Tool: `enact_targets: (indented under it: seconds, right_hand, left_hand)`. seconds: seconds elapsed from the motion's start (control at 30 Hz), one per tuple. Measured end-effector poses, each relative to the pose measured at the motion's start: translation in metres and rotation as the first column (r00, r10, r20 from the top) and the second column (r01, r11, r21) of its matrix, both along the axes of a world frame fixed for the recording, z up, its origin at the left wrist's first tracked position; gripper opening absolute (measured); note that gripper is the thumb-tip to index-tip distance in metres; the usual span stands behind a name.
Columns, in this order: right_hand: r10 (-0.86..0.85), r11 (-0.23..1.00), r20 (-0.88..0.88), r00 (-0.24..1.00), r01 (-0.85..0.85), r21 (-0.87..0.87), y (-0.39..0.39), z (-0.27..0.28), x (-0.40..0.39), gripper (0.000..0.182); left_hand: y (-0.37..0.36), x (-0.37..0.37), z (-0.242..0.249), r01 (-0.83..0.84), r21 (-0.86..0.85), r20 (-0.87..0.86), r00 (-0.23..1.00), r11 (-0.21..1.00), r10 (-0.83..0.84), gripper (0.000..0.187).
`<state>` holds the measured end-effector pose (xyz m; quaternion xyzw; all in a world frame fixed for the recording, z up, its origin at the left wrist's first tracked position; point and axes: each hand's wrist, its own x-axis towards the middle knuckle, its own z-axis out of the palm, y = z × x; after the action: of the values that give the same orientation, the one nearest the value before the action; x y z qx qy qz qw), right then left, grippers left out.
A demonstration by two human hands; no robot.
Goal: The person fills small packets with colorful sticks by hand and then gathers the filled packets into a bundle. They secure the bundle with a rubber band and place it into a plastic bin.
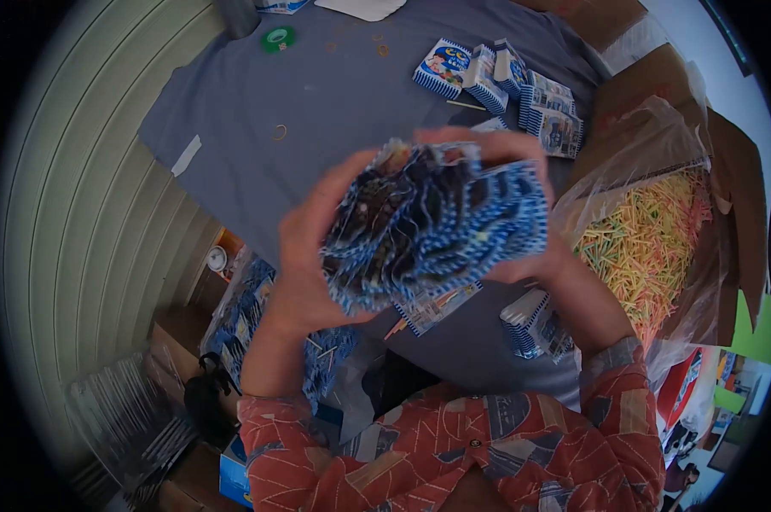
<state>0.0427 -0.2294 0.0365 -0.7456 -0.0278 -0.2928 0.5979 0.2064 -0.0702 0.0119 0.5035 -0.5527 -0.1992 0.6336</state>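
Note:
A thick bundle of blue-and-white striped packets [441, 226] is held up above the table, their crinkled ends towards me. My left hand [304, 256] is wrapped round the bundle's left side. On the right side my right hand [556, 256] grips it, with fingers over the far edge and the thumb near the lower edge. Partly hidden beneath the bundle lies a packet with thin coloured sticks [441, 309]. Close to my right forearm is a small stack of striped packets [530, 324].
Striped packets [484, 75] stand at the back right of the grey-covered table [232, 102]. A plastic-lined cardboard box at right holds many coloured sticks [641, 247]. Green tape [278, 38] and a rubber band [280, 132] lie at left. More packets [249, 316] fill a container at lower left.

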Motion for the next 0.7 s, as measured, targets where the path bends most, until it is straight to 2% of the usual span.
enact_targets:
  seconds: [0.03,0.07,0.13,0.17,0.2,0.23,0.27,0.3,0.33,0.4,0.47,0.53,0.6,0.63,0.67,0.7]
  right_hand:
    - [0.064,0.988,0.214,0.975,-0.092,0.125,-0.003,0.003,0.006,0.113]
    - [0.037,0.998,0.201,0.979,-0.026,-0.055,-0.011,-0.001,0.007,0.12]
    - [-0.09,0.991,0.072,0.993,0.097,-0.09,-0.006,0.008,0.0,0.123]
    - [-0.082,0.978,0.002,0.997,0.081,-0.192,-0.016,-0.008,-0.002,0.126]
    - [-0.083,0.976,0.008,0.997,0.083,-0.201,-0.021,-0.03,-0.008,0.126]
    - [-0.124,0.973,-0.219,0.968,0.074,-0.22,-0.025,-0.053,-0.015,0.127]
    - [-0.164,0.969,-0.434,0.886,0.064,-0.237,-0.028,-0.063,-0.018,0.128]
    - [-0.044,0.999,-0.428,0.903,0.045,-0.006,-0.027,-0.061,-0.017,0.127]
    - [-0.04,0.999,-0.436,0.899,0.044,0.0,-0.024,-0.049,-0.014,0.127]
    - [-0.084,0.995,-0.338,0.937,0.061,-0.078,-0.017,-0.023,-0.004,0.124]
    - [-0.095,0.994,-0.32,0.943,0.075,-0.075,-0.016,-0.026,0.0,0.121]
    - [-0.096,0.995,-0.319,0.943,0.081,-0.059,-0.01,-0.028,-0.005,0.118]
    - [-0.174,0.962,-0.243,0.954,0.113,-0.248,-0.005,-0.03,-0.011,0.107]
    - [-0.171,0.963,-0.25,0.953,0.108,-0.246,-0.007,-0.03,-0.012,0.107]
    - [-0.135,0.966,-0.126,0.983,0.103,-0.237,-0.006,-0.029,-0.015,0.102]
    - [-0.101,0.97,-0.001,0.995,0.098,-0.221,-0.003,-0.027,-0.02,0.097]
  left_hand:
    - [-0.001,0.006,0.014,0.056,-0.064,-0.039,0.998,0.996,-0.058,0.099]
    - [-0.006,0.013,0.018,0.057,-0.061,-0.041,0.997,0.996,-0.06,0.099]
    - [-0.018,0.028,0.026,0.156,-0.058,0.148,0.978,0.986,-0.146,0.101]
    - [-0.022,0.033,0.016,0.211,0.092,0.095,0.971,0.973,-0.219,0.111]
    - [-0.022,0.035,-0.007,0.211,0.084,0.102,0.97,0.974,-0.219,0.111]
    - [-0.023,0.035,-0.036,0.162,0.241,0.109,0.975,0.957,-0.192,0.117]
    - [-0.025,0.035,-0.051,0.108,0.39,0.119,0.979,0.914,-0.166,0.124]
    - [-0.027,0.036,-0.045,0.112,0.385,0.121,0.978,0.916,-0.17,0.124]
    - [-0.024,0.033,-0.035,0.118,0.335,0.131,0.977,0.935,-0.17,0.124]
    - [-0.017,0.022,-0.034,0.119,0.29,0.138,0.977,0.95,-0.165,0.125]
    - [-0.019,0.01,-0.037,0.067,0.211,-0.02,0.998,0.975,-0.064,0.118]
    - [-0.018,0.004,-0.035,0.095,0.24,-0.032,0.995,0.966,-0.09,0.112]
    - [-0.013,0.006,-0.028,0.111,0.276,-0.044,0.994,0.955,-0.102,0.106]
    - [-0.011,0.008,-0.016,0.13,0.152,0.056,0.989,0.98,-0.14,0.1]
    - [-0.009,0.009,-0.009,0.165,0.037,0.151,0.974,0.986,-0.169,0.095]
    - [-0.011,0.013,-0.007,0.169,0.056,0.133,0.976,0.984,-0.175,0.095]
